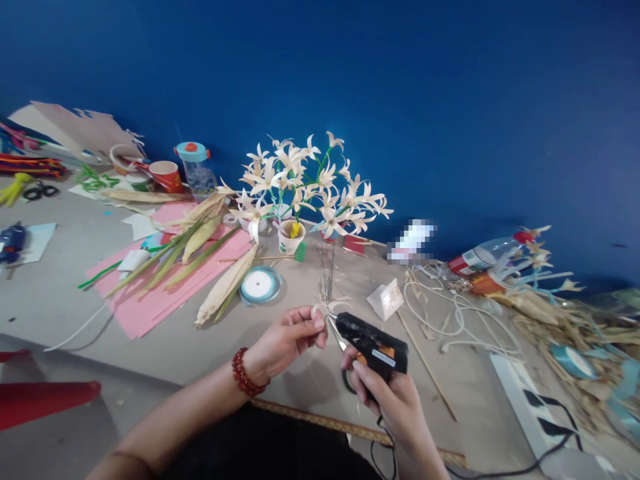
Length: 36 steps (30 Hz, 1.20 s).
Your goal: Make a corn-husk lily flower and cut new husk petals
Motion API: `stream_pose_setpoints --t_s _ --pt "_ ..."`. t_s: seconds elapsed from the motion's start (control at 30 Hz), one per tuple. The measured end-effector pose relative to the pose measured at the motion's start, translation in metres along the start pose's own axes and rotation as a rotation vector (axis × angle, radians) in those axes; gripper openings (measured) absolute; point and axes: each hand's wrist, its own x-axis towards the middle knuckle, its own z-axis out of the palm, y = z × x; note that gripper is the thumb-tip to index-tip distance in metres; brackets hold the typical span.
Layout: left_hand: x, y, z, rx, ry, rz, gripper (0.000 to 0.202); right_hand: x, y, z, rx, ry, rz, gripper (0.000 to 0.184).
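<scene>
Near the table's front edge, my right hand (pixel 383 390) is closed around the handle of a black hot glue gun (pixel 373 340). The gun's nozzle points left, close to the fingertips of my left hand (pixel 300 330). Those fingers are pinched on a small pale piece (pixel 315 311), mostly hidden, perhaps corn husk. Below the gun, the metal blades of scissors (pixel 338 335) show partly. Behind both hands is a bunch of thin wires (pixel 326 287). Farther back, cream husk flowers (pixel 295 160) on green stems rise from a paper cup (pixel 291 239).
A blue ribbon roll (pixel 260 285) and corn husks (pixel 227 287) lie left, by pink paper (pixel 135 307). On the right are a thin stick (pixel 430 367), a white cord (pixel 467 327), a power strip (pixel 520 400) and a plastic bottle (pixel 480 257). A blue wall (pixel 320 67) closes the back.
</scene>
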Motion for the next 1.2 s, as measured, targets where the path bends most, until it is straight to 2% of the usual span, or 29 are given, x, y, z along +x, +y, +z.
stream_pose_setpoints --t_s 0.23,0.4,0.57,0.77,1.2 --pt "0.0 -0.002 0.0 -0.026 -0.014 0.001 0.014 -0.001 0.001 -0.001 -0.039 0.001 -0.026 0.039" --pt "-0.001 -0.003 0.0 -0.052 -0.033 -0.008 0.013 0.001 0.006 -0.003 -0.095 0.02 -0.097 0.036" --pt "0.0 -0.003 0.001 -0.056 -0.018 -0.003 0.012 0.002 0.012 -0.007 -0.255 0.037 -0.251 0.023" --pt "-0.001 -0.002 0.002 -0.063 0.003 -0.001 0.012 0.001 0.003 -0.005 -0.524 0.124 -0.477 0.01" --pt "-0.003 0.002 0.007 -0.09 0.016 -0.006 0.016 -0.001 0.002 -0.002 -0.609 0.128 -0.554 0.009"
